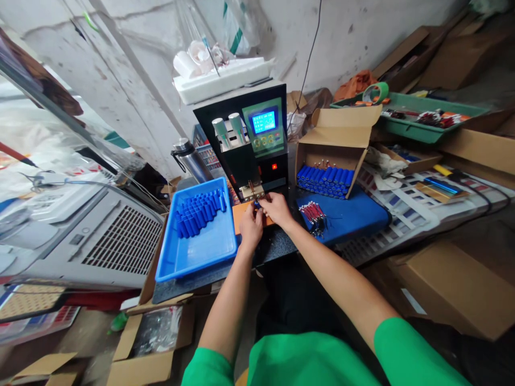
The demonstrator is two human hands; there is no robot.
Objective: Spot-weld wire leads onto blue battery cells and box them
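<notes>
My left hand (pixel 251 228) and my right hand (pixel 277 209) meet under the electrodes (pixel 251 188) of a black spot welder (pixel 241 161) with a lit blue screen. Pinched in the left fingers is a blue battery cell (pixel 257 205), mostly covered by the fingers. The right hand's thumb and fingers close at the cell's far end; whether they grip the cell or a thin lead there is too small to tell. Beneath both hands lies an orange board (pixel 238 217). To the left, several bare blue cells (pixel 197 214) stand in a blue tray (pixel 161 272).
Right of the welder, an open cardboard box (pixel 333 135) holds stacked blue cells (pixel 325 179) with leads. Red and black wire leads (pixel 314 217) lie on a blue surface (pixel 358 214). A steel flask (pixel 192 160) stands behind the tray. A green tray (pixel 426 134) sits at the back right.
</notes>
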